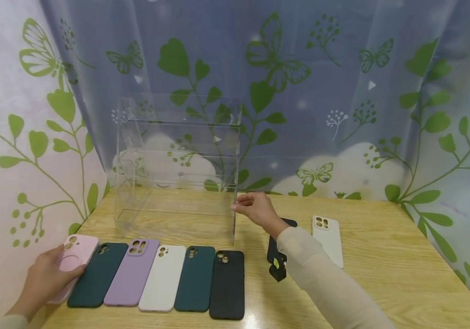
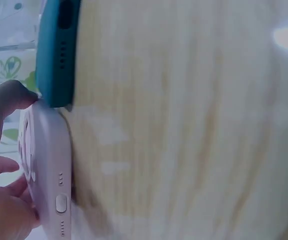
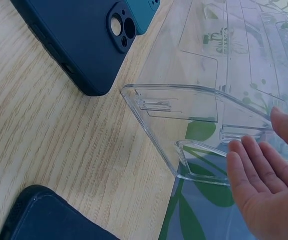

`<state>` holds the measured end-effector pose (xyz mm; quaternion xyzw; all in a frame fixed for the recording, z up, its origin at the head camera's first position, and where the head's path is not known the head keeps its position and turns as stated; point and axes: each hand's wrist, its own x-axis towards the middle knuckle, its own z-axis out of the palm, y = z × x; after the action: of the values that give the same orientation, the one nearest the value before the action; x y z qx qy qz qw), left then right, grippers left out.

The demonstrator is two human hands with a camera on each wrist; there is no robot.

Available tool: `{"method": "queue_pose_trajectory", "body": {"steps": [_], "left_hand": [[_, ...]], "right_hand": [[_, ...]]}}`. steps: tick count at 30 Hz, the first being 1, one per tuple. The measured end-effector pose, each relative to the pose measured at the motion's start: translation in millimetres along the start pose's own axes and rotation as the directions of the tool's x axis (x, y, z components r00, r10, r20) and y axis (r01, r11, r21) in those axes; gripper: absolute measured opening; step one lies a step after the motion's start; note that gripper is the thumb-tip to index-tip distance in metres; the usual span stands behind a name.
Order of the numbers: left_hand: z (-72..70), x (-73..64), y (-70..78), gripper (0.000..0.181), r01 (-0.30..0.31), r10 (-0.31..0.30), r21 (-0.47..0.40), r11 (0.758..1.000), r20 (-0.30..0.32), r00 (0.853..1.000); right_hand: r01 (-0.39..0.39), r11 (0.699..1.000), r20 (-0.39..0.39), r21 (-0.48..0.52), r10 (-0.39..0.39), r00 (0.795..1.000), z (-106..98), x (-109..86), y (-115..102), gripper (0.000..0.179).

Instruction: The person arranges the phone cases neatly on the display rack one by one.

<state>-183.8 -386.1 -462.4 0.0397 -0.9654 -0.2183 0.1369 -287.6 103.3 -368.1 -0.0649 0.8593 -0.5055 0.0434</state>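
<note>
On the table's left side my left hand [image 1: 45, 276] holds a pink phone case [image 1: 72, 261], thumb at one long edge and fingers at the other. In the left wrist view, the thumb also lies close to the teal case [image 2: 58, 55] beside it. A clear acrylic tiered rack [image 1: 177, 224] stands behind the row of cases. My right hand [image 1: 255, 208] is at the rack's right side panel. Seen from the right wrist, its fingers [image 3: 261, 165] are fairly straight, with the thumb apart; whether they touch the panel is unclear.
Right of the pink case lie a dark teal case [image 1: 97, 276], a purple case [image 1: 132, 276], a white case [image 1: 162, 278], another teal case [image 1: 195, 278] and a black case [image 1: 227, 288]. Further right are a dark case [image 1: 274, 242], partly behind my right wrist, and another white case [image 1: 328, 237].
</note>
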Motion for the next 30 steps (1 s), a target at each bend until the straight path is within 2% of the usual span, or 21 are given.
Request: {"method": "queue_pose_trajectory", "body": {"steps": [4, 7, 9, 15, 20, 24, 26, 30], "left_hand": [[-5.4, 3.7, -4.4, 0.093, 0.042, -0.042, -0.003, 0.999, 0.012, 0.999], [-11.4, 3.8, -7.2, 0.083, 0.112, -0.111, -0.032, 0.993, 0.027, 0.993], [-15.2, 2.8, -8.4, 0.074, 0.145, -0.144, -0.070, 0.987, 0.016, 0.989], [-24.1, 3.6, -6.5, 0.062, 0.271, -0.273, -0.179, 0.946, 0.015, 0.962], [-30.2, 3.1, -1.4, 0.069, 0.348, -0.348, -0.229, 0.909, 0.042, 0.937], [-35.2, -0.4, 5.2, 0.068, 0.320, -0.323, -0.250, 0.914, 0.028, 0.946], [-37.5, -1.4, 9.6, 0.065, 0.276, -0.282, -0.283, 0.918, 0.019, 0.959], [-41.4, -2.4, 19.3, 0.051, 0.220, -0.228, -0.370, 0.903, 0.023, 0.973]], "right_hand": [[-0.003, 1.000, -0.004, 0.001, 0.003, 1.000, -1, -0.3, 0, 0.034], [-0.003, 1.000, 0.000, 0.003, 0.003, 1.000, -1, 0.1, 0, 0.036], [-0.001, 1.000, 0.004, 0.005, 0.001, 1.000, -1, 0.3, 0, 0.037], [0.005, 1.000, 0.007, 0.003, -0.005, 1.000, 0, 0.3, 0, 0.035], [-0.007, 1.000, 0.010, 0.002, 0.007, 1.000, 1, -1.3, -2, 0.035], [-0.016, 1.000, 0.004, 0.003, 0.016, 1.000, 1, -1.5, -3, 0.035], [-0.016, 1.000, -0.001, 0.003, 0.016, 1.000, 1, -1.5, -3, 0.034], [-0.008, 1.000, -0.003, 0.002, 0.008, 1.000, 0, -1.3, -2, 0.034]]}}
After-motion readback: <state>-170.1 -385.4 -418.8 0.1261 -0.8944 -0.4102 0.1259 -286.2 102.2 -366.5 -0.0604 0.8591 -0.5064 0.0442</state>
